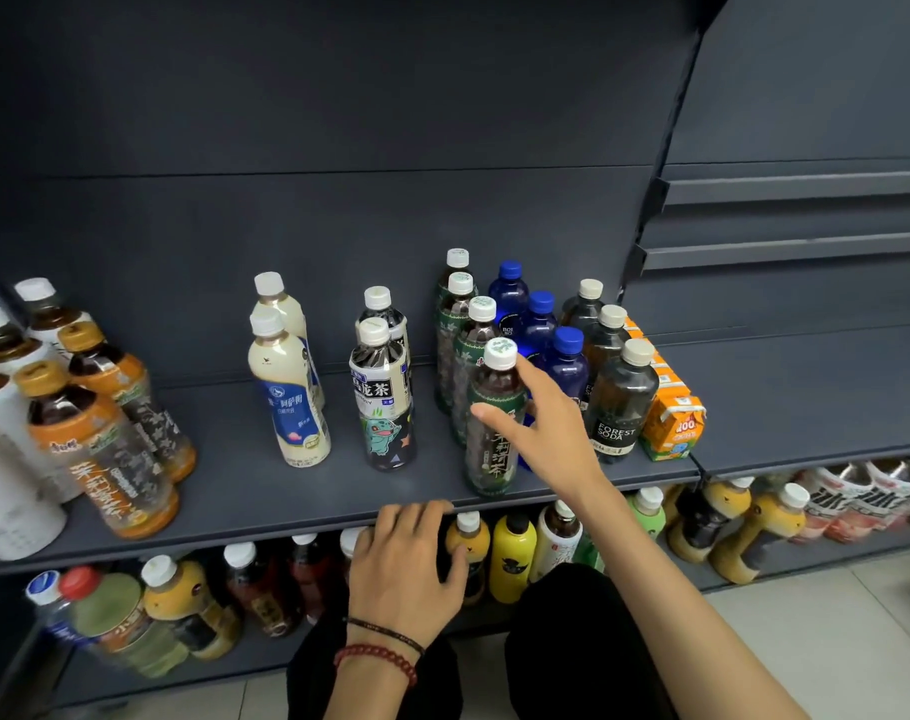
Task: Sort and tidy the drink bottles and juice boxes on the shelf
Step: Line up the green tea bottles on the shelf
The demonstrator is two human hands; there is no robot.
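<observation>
I look at a dark grey metal shelf (234, 491) with a plain dark back panel (338, 122); pale floor tiles (832, 626) show at the lower right.

My right hand (546, 433) reaches forward with the arm nearly straight. Its fingers are spread apart: the thumb lies flat across the label of a dark tea bottle with green label and white cap (494, 459), and the index finger points up beside the neck. The other fingers are hidden behind the bottle, so I cannot tell if they press on it. This bottle stands upright near the shelf's front edge, first in a row of the same kind.

My left hand (406, 569), with a red bead bracelet (380, 659) at the wrist, rests with its fingertips close together on the shelf's front lip, thumb out to the side.

Just right of the row stand blue plastic bottles (567, 366), then dark soda bottles (621, 402), then orange juice boxes (673, 423).
</observation>
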